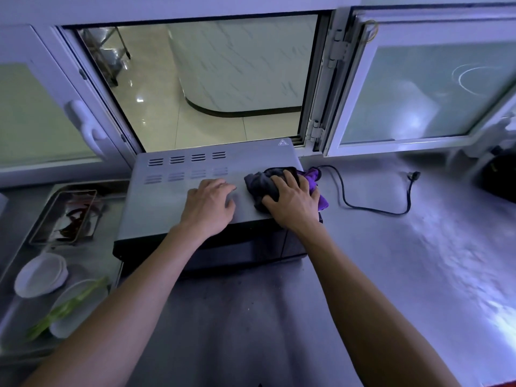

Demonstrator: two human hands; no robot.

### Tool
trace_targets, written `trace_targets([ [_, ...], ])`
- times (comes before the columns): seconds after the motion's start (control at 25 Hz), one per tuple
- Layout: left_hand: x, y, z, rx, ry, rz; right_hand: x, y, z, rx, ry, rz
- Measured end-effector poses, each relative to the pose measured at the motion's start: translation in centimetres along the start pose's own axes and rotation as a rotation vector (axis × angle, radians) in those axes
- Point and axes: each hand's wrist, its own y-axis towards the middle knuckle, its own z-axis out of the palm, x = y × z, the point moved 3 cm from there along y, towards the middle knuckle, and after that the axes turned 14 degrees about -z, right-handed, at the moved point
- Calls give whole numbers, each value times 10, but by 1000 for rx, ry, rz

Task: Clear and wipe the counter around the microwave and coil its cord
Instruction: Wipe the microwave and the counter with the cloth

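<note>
A grey microwave [167, 196] stands on the steel counter [391, 261] below an open window. My left hand [209, 208] lies flat on its top, fingers spread, holding nothing. My right hand [293, 202] presses down on a bunched grey and purple cloth [262, 182] at the right end of the microwave top. The black cord [363, 208] lies loose on the counter to the right of the microwave, running out in a loop to its plug [413, 175].
Left of the microwave sit a metal tray [42, 222] with dark red scraps, a stack of white bowls [39, 275] and a white plate with green stalks [69, 305]. A dark object [499, 174] stands at the far right. An open window sash [418, 88] hangs over the counter's back edge.
</note>
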Motion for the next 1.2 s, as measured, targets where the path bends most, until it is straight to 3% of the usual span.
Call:
trace_targets([
  [0.2,-8,39,2,0,33,-41,-10,45,-3,94,19,6],
  [0.68,17,86,3,-26,11,-79,-2,159,12,131,3,-68],
  [0.92,37,57,-8,-14,21,-107,25,143,15,131,21,-126],
  [1.2,44,-11,-15,-22,13,-115,62,59,21,146,27,-202],
])
